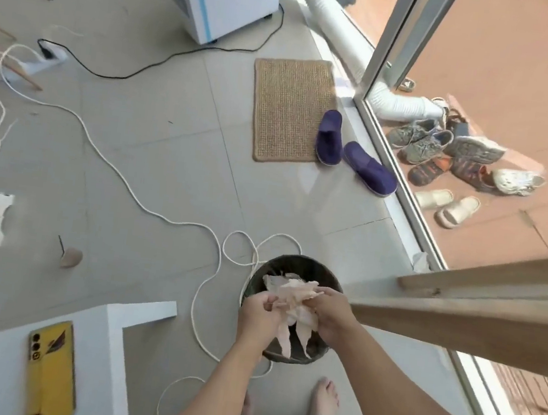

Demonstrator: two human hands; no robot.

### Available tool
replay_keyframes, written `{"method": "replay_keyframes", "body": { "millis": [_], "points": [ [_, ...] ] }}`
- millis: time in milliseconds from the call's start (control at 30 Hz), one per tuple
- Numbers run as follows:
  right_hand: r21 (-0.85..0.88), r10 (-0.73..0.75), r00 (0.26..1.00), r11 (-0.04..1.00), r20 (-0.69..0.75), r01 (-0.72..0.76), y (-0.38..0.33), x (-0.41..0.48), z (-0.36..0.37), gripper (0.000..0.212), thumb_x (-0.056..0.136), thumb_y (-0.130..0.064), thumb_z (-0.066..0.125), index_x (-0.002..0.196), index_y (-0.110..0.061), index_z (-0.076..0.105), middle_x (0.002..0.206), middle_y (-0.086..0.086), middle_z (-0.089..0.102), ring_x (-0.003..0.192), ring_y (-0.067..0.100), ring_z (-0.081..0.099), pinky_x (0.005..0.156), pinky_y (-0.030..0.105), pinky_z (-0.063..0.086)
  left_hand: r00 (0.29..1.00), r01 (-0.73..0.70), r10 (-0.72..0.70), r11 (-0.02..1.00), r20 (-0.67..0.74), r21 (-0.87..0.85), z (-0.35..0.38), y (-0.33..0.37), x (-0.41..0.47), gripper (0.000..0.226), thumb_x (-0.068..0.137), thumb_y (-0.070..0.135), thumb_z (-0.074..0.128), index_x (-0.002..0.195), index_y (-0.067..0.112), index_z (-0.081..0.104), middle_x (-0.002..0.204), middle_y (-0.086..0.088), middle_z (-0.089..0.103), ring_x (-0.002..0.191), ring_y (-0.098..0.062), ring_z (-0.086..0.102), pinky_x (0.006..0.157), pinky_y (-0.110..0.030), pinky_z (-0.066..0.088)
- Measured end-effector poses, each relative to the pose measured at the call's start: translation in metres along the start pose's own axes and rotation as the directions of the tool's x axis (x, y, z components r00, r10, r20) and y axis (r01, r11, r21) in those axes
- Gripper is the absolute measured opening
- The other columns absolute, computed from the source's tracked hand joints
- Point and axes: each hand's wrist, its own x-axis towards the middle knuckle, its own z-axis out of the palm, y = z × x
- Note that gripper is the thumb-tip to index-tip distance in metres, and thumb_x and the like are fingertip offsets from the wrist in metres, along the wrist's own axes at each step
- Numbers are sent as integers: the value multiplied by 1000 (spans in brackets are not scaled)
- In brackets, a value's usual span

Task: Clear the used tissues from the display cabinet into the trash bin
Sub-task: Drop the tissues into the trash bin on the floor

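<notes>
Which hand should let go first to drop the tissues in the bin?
Either: left hand and right hand both grip the crumpled white tissues directly above the round dark trash bin.

Both bare forearms reach forward and down, converging. The left hand (257,314) and right hand (330,312) sit close together, fingers (315,297) curled inward in a pinching grip. Two bare feet (325,399) stand below.
</notes>
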Motion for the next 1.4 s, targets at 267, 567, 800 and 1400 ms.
{"method": "replay_keyframes", "body": {
  "millis": [267,567,800,1400],
  "points": [
    [-111,35,999,993,4,-34,32,85,2,15,73,12,70,79,-1,65,95,26,65,84,33,63,80,46,55,999,40,-40,999,4,-12,34,-56,80,18,84,25,69,80,7,68,77,-8,68,70,-20,56,65,-31,44],
    [-206,37,999,978,6,-35,50,126,-2,17,75,11,69,80,-4,62,88,19,66,71,27,63,58,34,53,999,46,-47,998,16,51,55,-85,122,23,90,28,61,86,7,69,73,-3,63,65,-17,52,55,-27,40],
    [-413,27,1000,910,0,-25,51,119,-9,84,86,-8,66,154,-18,18,152,13,38,130,33,48,101,45,48,987,16,-47,979,153,201,54,-77,118,64,87,25,60,147,27,38,143,1,52,126,-23,52,98,-32,45],
    [-861,-537,832,351,138,369,-127,-165,17,31,93,-25,55,121,-13,61,127,7,63,116,26,58,89,30,44,838,-490,543,710,49,506,-77,140,-84,42,93,23,53,132,10,56,135,-7,59,126,-25,50,105,-35,41]
  ]
}}
